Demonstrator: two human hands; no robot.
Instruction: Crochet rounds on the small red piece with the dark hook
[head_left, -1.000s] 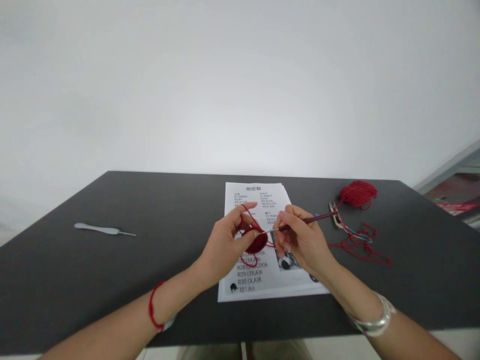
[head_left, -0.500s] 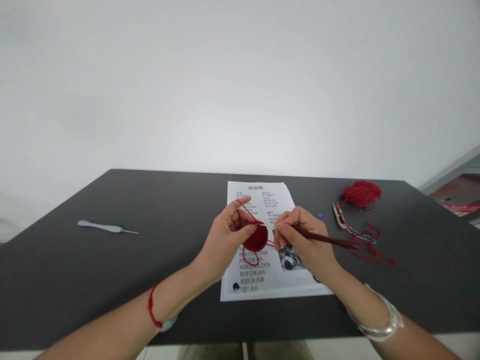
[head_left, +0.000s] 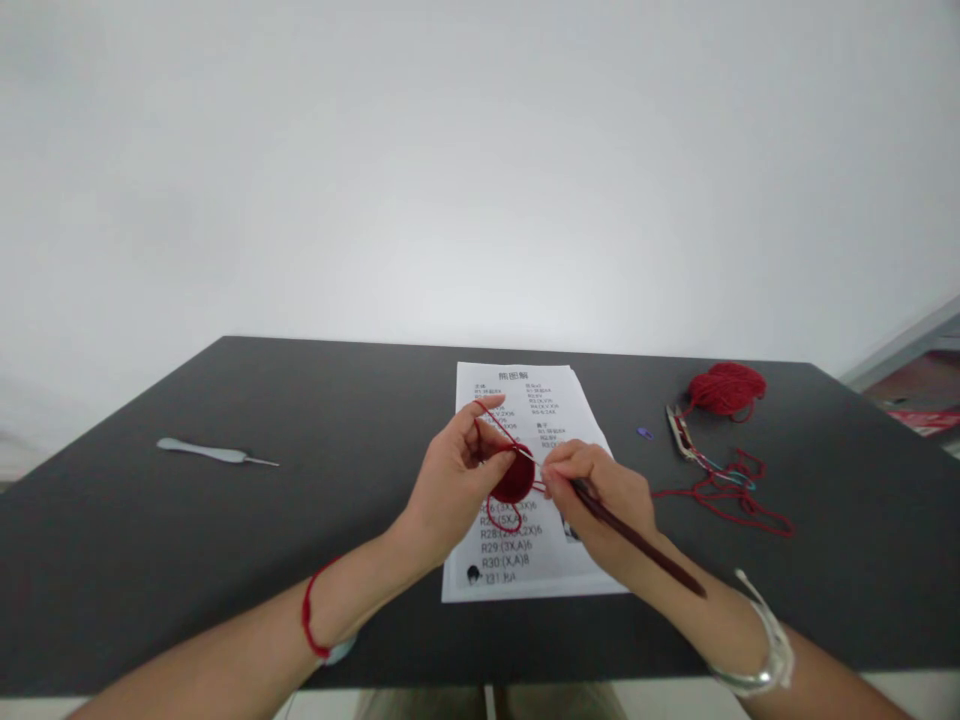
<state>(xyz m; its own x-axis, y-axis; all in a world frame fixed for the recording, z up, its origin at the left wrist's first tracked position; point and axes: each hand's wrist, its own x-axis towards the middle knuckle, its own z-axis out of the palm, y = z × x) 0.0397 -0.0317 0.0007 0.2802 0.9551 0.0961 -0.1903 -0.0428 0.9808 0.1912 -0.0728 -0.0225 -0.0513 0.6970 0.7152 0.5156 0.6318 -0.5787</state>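
My left hand [head_left: 461,470] pinches a small round piece of dark red crochet [head_left: 514,478] between thumb and fingers, with red yarn running up over the raised index finger. A loop of yarn hangs below the piece. In my right hand [head_left: 596,492] is a crochet hook [head_left: 637,543] with a dark brown handle, held like a pen. Its thin metal tip meets the upper edge of the crochet, close to my left thumb. Whether the tip sits inside a stitch is too small to tell.
Printed pattern sheets [head_left: 540,590] lie under my hands on the black table [head_left: 360,400]. A grey-handled hook [head_left: 214,452] rests at left. On the right are a red yarn ball [head_left: 726,388], small scissors [head_left: 680,432], a purple stitch marker [head_left: 645,433] and tangled yarn [head_left: 750,510].
My right hand has dropped slightly and turned, so the hook's handle now slants down toward my wrist instead of lying nearly level. My left hand and the crochet have hardly moved.
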